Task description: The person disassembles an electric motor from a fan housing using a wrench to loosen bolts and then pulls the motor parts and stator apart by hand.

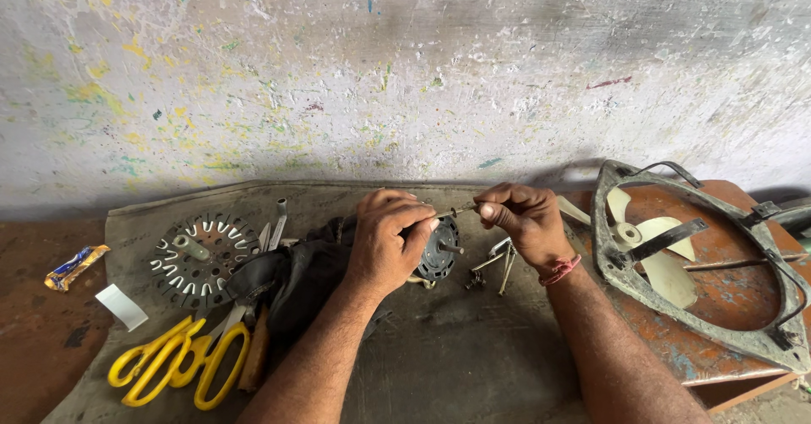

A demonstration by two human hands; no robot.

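- Holding a thin metal pin (456, 211) at the frame's centre, we pinch it between our left hand (384, 242) and right hand (525, 221), just above the small motor (438, 255).
- Loose screws (475, 280) lie near; we judge a slip could drop the pin among them.
- Yellow scissors (182, 365) lie lower left.

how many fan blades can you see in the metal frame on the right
3 cream fan blades show inside the grey metal frame: one upper left, one right of the hub, one lower. The frame's bar may hide more.
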